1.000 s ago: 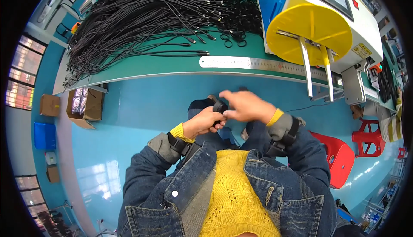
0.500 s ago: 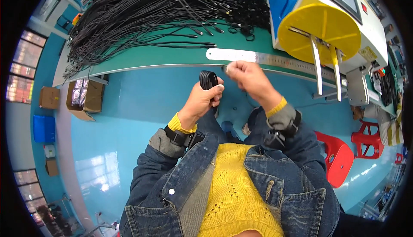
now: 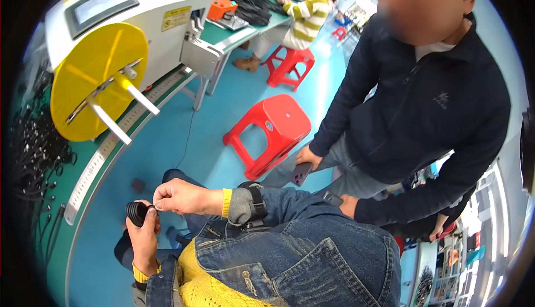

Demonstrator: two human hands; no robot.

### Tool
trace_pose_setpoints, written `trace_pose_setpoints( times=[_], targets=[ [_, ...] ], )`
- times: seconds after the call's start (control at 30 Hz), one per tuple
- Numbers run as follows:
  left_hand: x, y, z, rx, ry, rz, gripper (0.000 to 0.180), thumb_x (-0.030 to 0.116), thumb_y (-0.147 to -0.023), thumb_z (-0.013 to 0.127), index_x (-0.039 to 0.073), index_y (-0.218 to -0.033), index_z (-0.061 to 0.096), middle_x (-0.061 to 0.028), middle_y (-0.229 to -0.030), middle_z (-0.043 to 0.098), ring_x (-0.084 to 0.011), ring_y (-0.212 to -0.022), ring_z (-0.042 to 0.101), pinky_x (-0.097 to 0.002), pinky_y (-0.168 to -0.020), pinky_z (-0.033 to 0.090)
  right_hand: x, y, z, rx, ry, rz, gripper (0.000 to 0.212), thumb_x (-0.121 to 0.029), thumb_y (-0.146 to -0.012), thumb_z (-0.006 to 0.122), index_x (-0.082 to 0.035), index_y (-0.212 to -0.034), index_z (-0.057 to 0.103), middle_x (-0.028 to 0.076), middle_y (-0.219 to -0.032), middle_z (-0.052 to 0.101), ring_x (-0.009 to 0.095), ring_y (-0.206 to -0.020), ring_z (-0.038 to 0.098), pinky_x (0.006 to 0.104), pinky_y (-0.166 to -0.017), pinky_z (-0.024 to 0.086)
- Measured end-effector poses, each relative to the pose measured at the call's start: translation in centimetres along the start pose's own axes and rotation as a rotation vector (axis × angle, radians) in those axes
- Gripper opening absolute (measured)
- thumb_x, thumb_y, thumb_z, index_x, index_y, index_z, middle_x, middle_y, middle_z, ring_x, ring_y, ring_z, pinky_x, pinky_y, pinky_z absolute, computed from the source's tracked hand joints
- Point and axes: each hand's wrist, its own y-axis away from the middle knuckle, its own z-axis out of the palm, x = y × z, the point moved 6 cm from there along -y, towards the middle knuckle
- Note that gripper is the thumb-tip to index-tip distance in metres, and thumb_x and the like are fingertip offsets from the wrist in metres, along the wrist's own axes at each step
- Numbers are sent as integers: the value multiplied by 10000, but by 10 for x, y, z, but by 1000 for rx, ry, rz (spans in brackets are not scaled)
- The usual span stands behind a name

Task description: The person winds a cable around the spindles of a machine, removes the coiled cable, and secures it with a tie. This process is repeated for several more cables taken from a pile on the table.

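A small coil of black cable (image 3: pixel 135 214) is gripped in my left hand (image 3: pixel 143 243), its loops standing up above the curled fingers. Against the coil's right side, my right hand (image 3: pixel 183 196) is closed, thumb and fingertips pinched at a dark strand by the left thumb. The strand's end is hidden by the fingers. Both hands are held above the floor, just off the edge of the green-topped table (image 3: pixel 83 154).
A white machine with a yellow disc (image 3: pixel 81 81) and two prongs stands over a metal ruler (image 3: pixel 89 183). Black cables (image 3: pixel 39 165) lie at left. A red stool (image 3: pixel 287 118) stands ahead. Close on my right is a person in a dark jacket (image 3: pixel 423 112) holding a phone (image 3: pixel 301 173).
The view has swung to the right, bringing the standing person into sight. My right hand, apart from the coil before, now meets it beside my left hand.
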Motion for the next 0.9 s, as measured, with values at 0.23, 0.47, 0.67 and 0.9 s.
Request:
trace_pose_setpoints(
  times=[0.23,0.47,0.67,0.9],
  targets=[
    [-3,6,-33,62,120,65,67,95,-851,538,51,-853,489,17,-606,470,-49,-468,419,-192,-398,326,-10,-21,29,-56,35,-242,125,-173,-872,544,-49,-860,548,-21,-736,510,44,-580,433,192,-488,367],
    [-9,22,-51,101,151,64,67,107,-853,534,55,-840,493,19,-613,474,-48,-482,423,-189,-399,329,-10,-17,53,-142,-11,-115,129,-177,-884,524,-52,-857,537,-3,-769,540,52,-611,486,185,-510,406],
    [-13,18,-42,29,125,26,71,126,-855,525,69,-831,491,19,-618,478,-44,-494,418,-180,-406,320,1,-12,46,-168,-85,-51,120,-167,-885,512,-53,-860,536,16,-784,563,65,-622,527,196,-505,437],
    [-15,17,-35,52,33,49,57,116,-862,505,62,-847,494,19,-612,470,-42,-484,411,-179,-413,322,14,-11,38,-177,12,73,119,-133,-863,486,-41,-841,558,8,-711,564,58,-564,532,193,-468,438]
  ],
)
